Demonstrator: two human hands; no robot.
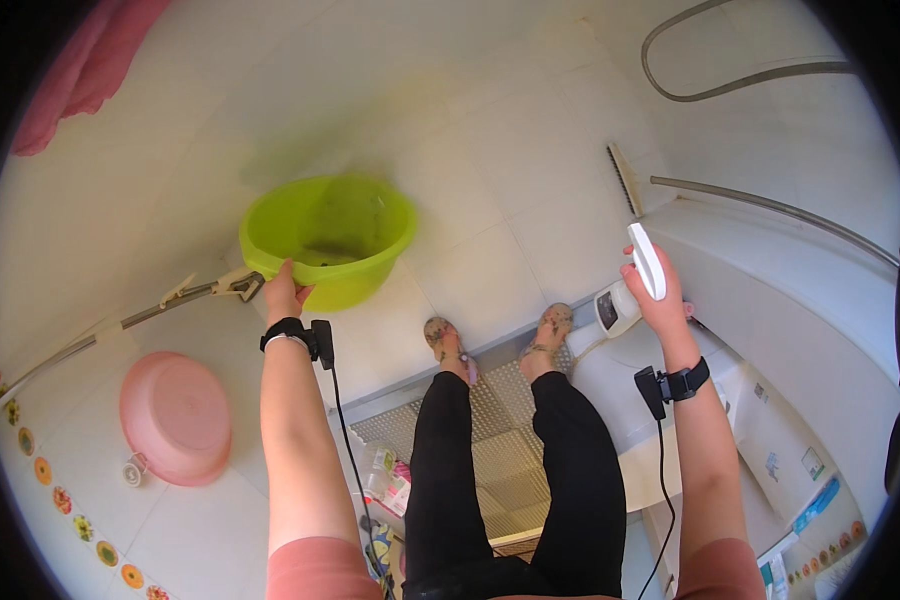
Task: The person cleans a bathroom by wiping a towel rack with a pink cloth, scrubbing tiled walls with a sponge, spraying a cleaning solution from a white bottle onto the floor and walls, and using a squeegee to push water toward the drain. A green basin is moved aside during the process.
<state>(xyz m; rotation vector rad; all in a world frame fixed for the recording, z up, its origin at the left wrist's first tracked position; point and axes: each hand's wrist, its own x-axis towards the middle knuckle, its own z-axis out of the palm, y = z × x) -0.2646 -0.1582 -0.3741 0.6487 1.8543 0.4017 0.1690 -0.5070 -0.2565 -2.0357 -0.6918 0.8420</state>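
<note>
A: Hands?
B: Left hand (pixel 285 297), arm forward: fingers clamped on near rim of green basin (pixel 370 284), over the tiled floor's (pixel 470 260) left side. Right hand (pixel 663 318), arm forward: fingers wrapped round white handle (pixel 647 262).
A: Surroundings?
B: Metal pole (pixel 187 298) just beside left hand; pink basin (pixel 175 415) farther left; brush (pixel 624 180) near floor's right edge.
</note>
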